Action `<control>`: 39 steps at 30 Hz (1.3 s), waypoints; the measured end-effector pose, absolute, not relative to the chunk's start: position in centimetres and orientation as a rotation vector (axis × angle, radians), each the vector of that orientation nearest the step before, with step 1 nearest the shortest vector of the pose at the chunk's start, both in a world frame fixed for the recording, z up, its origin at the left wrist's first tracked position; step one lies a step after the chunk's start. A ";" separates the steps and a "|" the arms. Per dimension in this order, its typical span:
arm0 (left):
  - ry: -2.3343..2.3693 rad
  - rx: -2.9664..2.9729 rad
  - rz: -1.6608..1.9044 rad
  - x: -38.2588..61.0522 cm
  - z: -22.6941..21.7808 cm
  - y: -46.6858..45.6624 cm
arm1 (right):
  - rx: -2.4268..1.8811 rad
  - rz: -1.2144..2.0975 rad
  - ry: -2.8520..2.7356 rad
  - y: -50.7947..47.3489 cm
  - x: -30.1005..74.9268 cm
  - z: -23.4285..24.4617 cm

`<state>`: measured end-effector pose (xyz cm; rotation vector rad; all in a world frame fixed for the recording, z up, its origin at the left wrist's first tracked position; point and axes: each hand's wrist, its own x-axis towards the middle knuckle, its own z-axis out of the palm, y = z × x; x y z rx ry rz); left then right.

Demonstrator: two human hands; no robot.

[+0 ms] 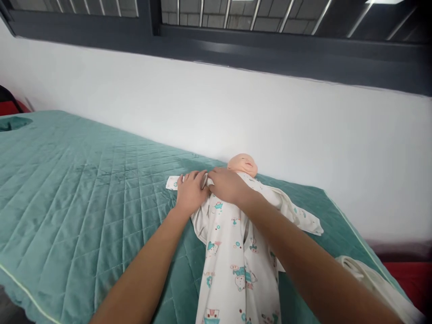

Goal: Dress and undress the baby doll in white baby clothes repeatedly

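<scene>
A baby doll (243, 164) lies on its back, its bare head close to the wall. Over its body is a white baby romper (229, 252) printed with small teal and pink figures, its lower part stretching toward me. My left hand (191, 192) is closed over the sleeve on the left, whose cuff sticks out past my fingers. Right beside it, my right hand (227, 184) pinches the cloth near the doll's shoulder. Both sets of fingertips nearly meet. The other sleeve spreads out to the right. The doll's arms and legs are hidden.
A green quilted cover (101, 189) lies under the doll. Behind it rises a white wall (162, 103) below a dark window frame (236, 45) with metal bars. Pale cloth (374, 283) lies at the lower right, near something red (411, 279).
</scene>
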<state>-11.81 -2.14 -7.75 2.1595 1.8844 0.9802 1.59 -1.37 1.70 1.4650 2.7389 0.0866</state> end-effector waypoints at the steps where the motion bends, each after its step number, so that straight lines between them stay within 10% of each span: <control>1: 1.896 2.138 0.985 -11.8 -7.7 -2.0 | 1.458 0.106 2.685 -0.8 0.9 1.6; 39: 1.960 1.897 0.958 -13.6 -8.2 -1.8 | 1.479 0.149 2.549 -1.3 4.5 4.6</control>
